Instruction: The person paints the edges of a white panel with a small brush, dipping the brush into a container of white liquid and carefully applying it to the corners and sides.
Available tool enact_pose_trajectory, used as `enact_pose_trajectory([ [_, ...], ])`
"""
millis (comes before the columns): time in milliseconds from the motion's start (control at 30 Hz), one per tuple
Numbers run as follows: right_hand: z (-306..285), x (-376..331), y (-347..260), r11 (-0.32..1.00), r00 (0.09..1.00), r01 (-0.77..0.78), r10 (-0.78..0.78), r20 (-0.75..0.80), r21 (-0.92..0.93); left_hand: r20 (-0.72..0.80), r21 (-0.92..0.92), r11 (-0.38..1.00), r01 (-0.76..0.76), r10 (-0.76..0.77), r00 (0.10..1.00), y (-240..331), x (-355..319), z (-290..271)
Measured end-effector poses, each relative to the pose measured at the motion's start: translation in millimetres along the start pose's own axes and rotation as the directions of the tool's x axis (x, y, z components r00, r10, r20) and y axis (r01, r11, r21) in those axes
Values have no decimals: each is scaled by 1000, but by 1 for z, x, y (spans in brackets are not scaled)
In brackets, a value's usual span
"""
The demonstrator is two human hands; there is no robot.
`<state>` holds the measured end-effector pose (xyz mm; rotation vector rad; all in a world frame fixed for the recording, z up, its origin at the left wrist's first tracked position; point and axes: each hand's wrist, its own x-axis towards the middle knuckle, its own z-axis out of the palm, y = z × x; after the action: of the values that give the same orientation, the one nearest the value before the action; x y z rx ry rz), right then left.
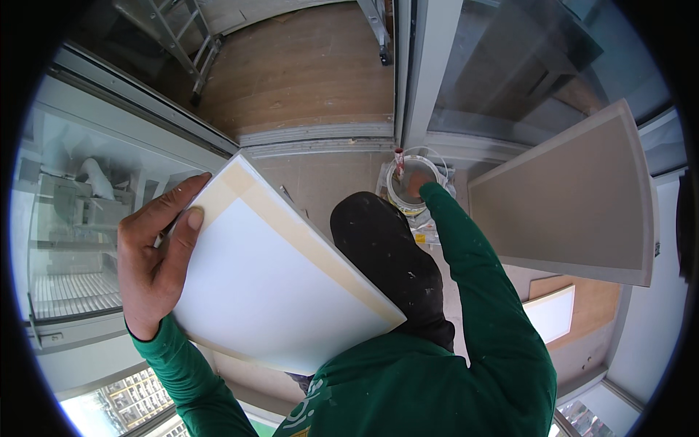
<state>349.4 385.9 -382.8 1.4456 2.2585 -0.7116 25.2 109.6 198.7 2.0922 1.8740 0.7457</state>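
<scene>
Holding a white board (273,284) flat by its left edge, the left hand (156,255) has its thumb pressed on the top face and its fingers curled over the rim toward the underside. The board has a tan band along its upper edges, and it spans from the hand across to the person's dark trouser leg (393,269). Gripped at one side only, it looks likely to sag or tip at the free right corner; if the thumb slackens, I judge it could slide off toward the floor and chip a corner.

Past the knee, the right arm in a green sleeve (473,291) reaches down to a clear tub (411,182) standing on the floor by the door frame. The right hand (416,183) is at or inside the tub's mouth; whether it is closed on anything I cannot tell, since the rim and the fisheye bend hide the fingers. A thin red-and-white tool (399,162) stands up at the tub's rim. Reaching this far while the other hand carries the board seems a risk: a shift of weight could swing the board's corner into the tub and knock it over.

To the right, a larger grey panel (575,204) leans near the wall, well apart from both hands. Farther off, a ladder (191,44) stands on the wooden floor (306,73).
</scene>
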Motion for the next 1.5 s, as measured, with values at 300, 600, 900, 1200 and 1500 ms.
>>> enact_pose_trajectory([
  [300,1,-3,-13,999,998,32,-34,-53,-28,0,-9,1000,14,-14,1000,-1,-4,0],
  [600,-10,-13,-21,999,999,-22,23,-43,31,-9,-5,1000,25,-25,1000,-4,-5,0],
  [900,-30,-20,-21,994,991,48,-36,-127,94,-21,-30,998,51,-51,998,-8,-7,1],
  [1200,-24,-10,-17,996,996,74,-77,-48,-56,-42,-10,999,46,-46,998,-11,-8,4],
  [1500,-14,-3,-11,1000,999,24,-24,-29,-4,-15,-16,996,92,-92,996,-10,-1,3],
])
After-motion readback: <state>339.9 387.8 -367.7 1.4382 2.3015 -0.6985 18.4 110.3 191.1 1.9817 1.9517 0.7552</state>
